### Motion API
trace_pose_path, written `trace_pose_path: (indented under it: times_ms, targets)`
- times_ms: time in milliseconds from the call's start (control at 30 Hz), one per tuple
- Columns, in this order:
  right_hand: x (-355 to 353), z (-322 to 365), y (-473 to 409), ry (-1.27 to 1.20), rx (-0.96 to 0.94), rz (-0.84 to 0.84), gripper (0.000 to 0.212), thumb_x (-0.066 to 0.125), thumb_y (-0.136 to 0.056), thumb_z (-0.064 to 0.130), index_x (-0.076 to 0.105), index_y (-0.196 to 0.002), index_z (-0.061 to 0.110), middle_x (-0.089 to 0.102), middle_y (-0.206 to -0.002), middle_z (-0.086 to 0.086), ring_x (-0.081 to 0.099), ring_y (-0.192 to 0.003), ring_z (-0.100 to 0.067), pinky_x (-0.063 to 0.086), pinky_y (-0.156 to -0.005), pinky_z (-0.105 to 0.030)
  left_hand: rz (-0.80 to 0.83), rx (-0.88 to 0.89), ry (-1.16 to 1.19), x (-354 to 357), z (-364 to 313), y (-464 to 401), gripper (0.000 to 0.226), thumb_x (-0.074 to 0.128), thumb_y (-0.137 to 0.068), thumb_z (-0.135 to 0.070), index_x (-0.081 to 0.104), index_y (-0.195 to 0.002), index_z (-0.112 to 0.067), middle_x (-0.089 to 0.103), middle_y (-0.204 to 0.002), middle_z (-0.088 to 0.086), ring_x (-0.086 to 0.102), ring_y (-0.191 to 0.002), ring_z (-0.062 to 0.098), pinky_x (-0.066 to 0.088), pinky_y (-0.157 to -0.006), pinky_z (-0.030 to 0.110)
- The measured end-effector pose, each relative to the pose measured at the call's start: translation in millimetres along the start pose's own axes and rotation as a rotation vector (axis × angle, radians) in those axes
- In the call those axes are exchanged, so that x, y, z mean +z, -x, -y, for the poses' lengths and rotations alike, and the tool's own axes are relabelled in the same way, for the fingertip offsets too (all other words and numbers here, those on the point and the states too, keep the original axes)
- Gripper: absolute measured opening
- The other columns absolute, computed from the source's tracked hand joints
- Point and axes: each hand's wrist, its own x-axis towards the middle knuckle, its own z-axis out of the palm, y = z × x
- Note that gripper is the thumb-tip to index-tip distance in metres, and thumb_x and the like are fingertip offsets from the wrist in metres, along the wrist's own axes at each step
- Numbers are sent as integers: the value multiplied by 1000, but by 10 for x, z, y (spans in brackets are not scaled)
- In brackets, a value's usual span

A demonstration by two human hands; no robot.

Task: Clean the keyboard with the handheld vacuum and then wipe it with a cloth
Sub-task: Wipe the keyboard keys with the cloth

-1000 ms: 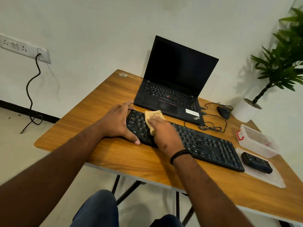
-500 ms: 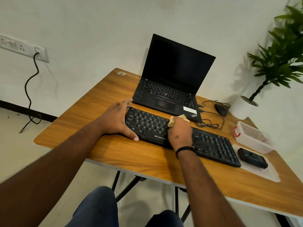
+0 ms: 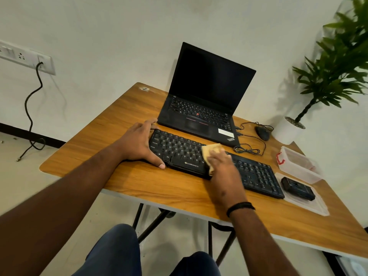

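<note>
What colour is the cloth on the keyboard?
Pale yellow-tan, plain; the cloth shows in the head view, under the right hand.

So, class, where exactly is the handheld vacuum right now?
In the head view the handheld vacuum lies on a clear plastic sheet at the table's right, just beyond the keyboard's right end.
</note>
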Motion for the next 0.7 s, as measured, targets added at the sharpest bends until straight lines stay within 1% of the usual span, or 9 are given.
trace_pose_path:
  times_ms: [67, 100, 200, 300, 400, 500, 567, 633, 700]
  targets:
    - [-38, -204, 27, -26, 156, -59, 55, 42, -95, -7, 45, -145, 16, 32, -160, -6, 12, -152, -27, 10, -124, -45, -1, 1, -5, 6, -11, 4, 157, 89, -32, -74, 11, -158, -24, 36, -156, 2, 26, -145, 23, 24, -118, 40]
    - [-42, -215, 44, -42, 214, -77, 57, 42, -94, -9, 43, -146, 14, 32, -159, -8, 13, -152, -27, 11, -124, -43, -2, 0, -8, 10, -23, 6, 157, 90, -32, -73, 11, -158, -24, 36, -156, 2, 26, -145, 23, 24, -118, 40]
    - [26, 102, 68, -115, 268, -103, 52, 44, -97, -3, 41, -147, 12, 36, -157, -10, 25, -149, -23, 17, -123, -36, -3, -5, -2, 9, -67, 20, 153, 94, -37, -65, 10, -159, -24, 34, -157, 3, 25, -145, 23, 25, -117, 39]
    - [133, 674, 67, -152, 159, -73, 52, 44, -98, 4, 35, -149, 12, 34, -157, -10, 27, -148, -23, 20, -124, -39, -9, -14, -1, 6, -94, 30, 150, 96, -40, -59, 11, -159, -23, 34, -156, 4, 25, -145, 24, 25, -116, 39]
    - [215, 1132, 111, -178, -28, -77, 55, 49, -100, 9, 31, -151, 11, 31, -159, -12, 21, -150, -25, 12, -124, -37, -26, -1, -7, 13, -71, 5, 142, 97, -49, -50, 12, -159, -20, 36, -156, 5, 27, -143, 25, 25, -116, 37]
    - [188, 1172, 227, -173, -224, -30, 58, 48, -100, 4, 29, -154, 12, 27, -161, -9, 15, -152, -21, -3, -117, -27, -18, 9, -10, 8, -56, -14, 136, 97, -55, -42, 12, -159, -18, 36, -157, 8, 27, -144, 27, 24, -116, 37]
    - [122, 960, 277, -158, -255, 2, 57, 48, -100, 5, 31, -153, 17, 26, -162, -3, 15, -151, -16, -6, -113, -25, -1, 5, -10, 0, -40, -7, 144, 97, -47, -53, 11, -158, -21, 35, -157, 7, 27, -145, 26, 26, -116, 39]
    - [47, 677, 312, -139, -166, 3, 54, 48, -100, 10, 34, -151, 21, 28, -161, 1, 18, -150, -16, -1, -118, -29, 8, -7, -2, -5, -42, 10, 151, 94, -38, -64, 10, -158, -25, 33, -158, 6, 26, -146, 26, 27, -117, 41]
    - [-41, 382, 304, -143, 21, -20, 50, 47, -99, 11, 38, -148, 19, 35, -158, -1, 27, -147, -19, 14, -123, -36, 5, -4, 6, -10, -51, 34, 152, 94, -38, -65, 10, -158, -26, 32, -158, 6, 25, -146, 26, 26, -118, 42]
